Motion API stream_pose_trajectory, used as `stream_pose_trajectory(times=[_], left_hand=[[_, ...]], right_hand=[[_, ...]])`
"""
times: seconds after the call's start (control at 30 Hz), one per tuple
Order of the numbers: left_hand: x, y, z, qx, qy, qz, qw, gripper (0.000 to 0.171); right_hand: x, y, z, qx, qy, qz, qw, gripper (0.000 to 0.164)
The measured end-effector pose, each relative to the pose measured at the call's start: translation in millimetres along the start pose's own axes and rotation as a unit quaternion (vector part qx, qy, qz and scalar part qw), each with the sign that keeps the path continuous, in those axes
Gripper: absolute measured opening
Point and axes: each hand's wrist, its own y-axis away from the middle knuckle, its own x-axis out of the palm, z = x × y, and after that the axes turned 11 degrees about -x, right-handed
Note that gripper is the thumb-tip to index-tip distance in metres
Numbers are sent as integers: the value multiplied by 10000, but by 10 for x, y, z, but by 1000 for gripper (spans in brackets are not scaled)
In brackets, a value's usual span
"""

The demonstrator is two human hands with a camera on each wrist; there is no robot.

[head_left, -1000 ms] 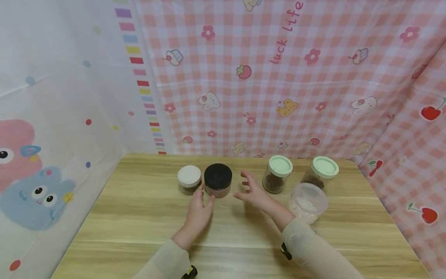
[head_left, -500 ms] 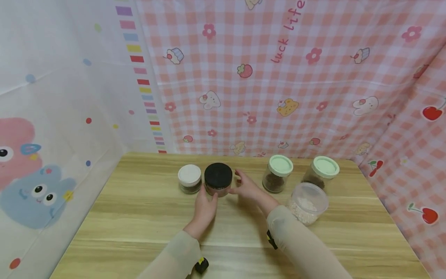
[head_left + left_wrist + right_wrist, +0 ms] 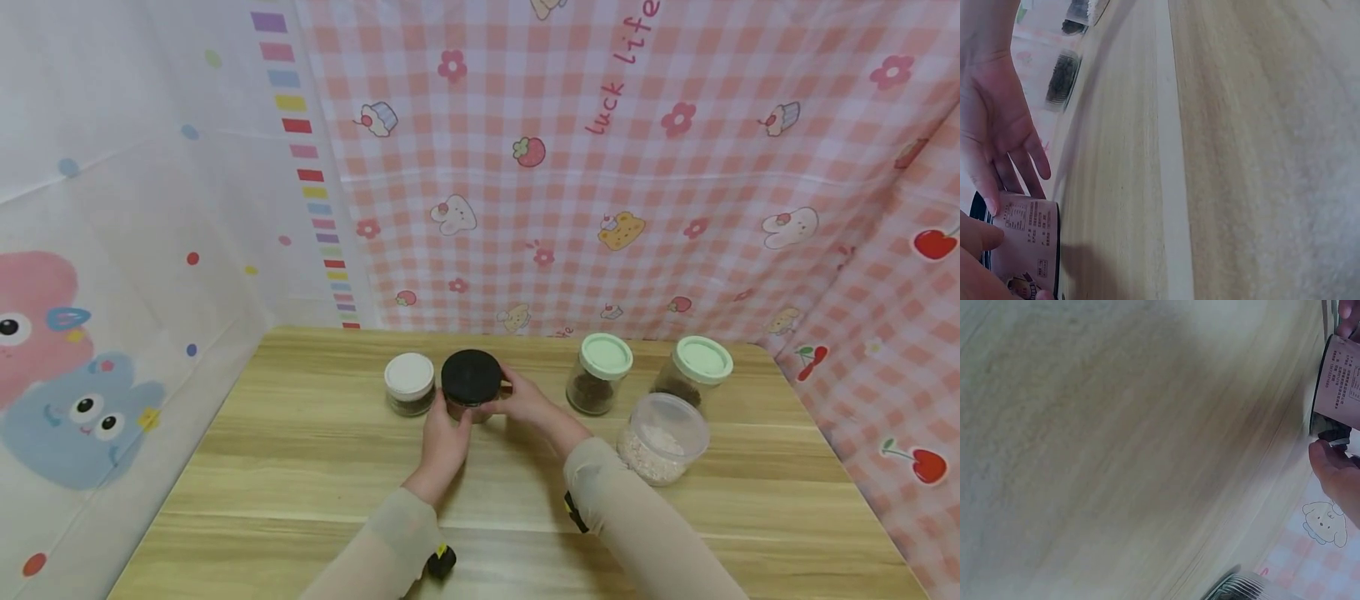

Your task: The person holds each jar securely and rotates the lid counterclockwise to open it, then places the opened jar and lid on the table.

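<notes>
Checked cloth (image 3: 570, 192) at far side reads "luck life". Pink label (image 3: 1030, 240) wraps black-lidded jar (image 3: 471, 379) — rows of print too fine to read. Jar upright at far part of table (image 3: 315, 467), just right of white-lidded jar (image 3: 410, 379). Left hand (image 3: 446, 442) grips its left side, right hand (image 3: 531, 406) its right — thumbs at near side, forearms angled inward from near edge.

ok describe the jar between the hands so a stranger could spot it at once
Start at the back of the wooden table, below the pink checked cloth. Slightly left of centre in the head view, the jar stands between the left hand and right hand, just right of the white-lidded jar. It alone has a black lid.
</notes>
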Motion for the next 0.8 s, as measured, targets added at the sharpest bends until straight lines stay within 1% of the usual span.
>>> stream_pose_trajectory(times=[0.1,0.2,0.37,0.43,0.57,0.7,0.8], left_hand=[[10,-7,13,37,-150,-77,9999,66],[16,-11,21,140,-241,-173,9995,67],[28,-35,37,268,-426,-278,9983,70],[27,-48,44,239,-488,-280,9981,72],[6,-77,65,331,-669,-271,9968,74],[-36,-107,89,537,-880,-214,9944,69],[-74,-123,93,592,-907,-107,9941,64]], right_hand=[[11,6,-2,47,31,-119,9999,83],[15,16,7,60,137,-206,9997,82],[-1,40,29,253,299,-316,9987,79],[-12,46,34,304,353,-325,9984,78],[-31,48,37,288,487,-300,9979,77],[-53,66,46,267,674,-275,9970,75],[-64,85,46,223,770,-277,9964,74]])
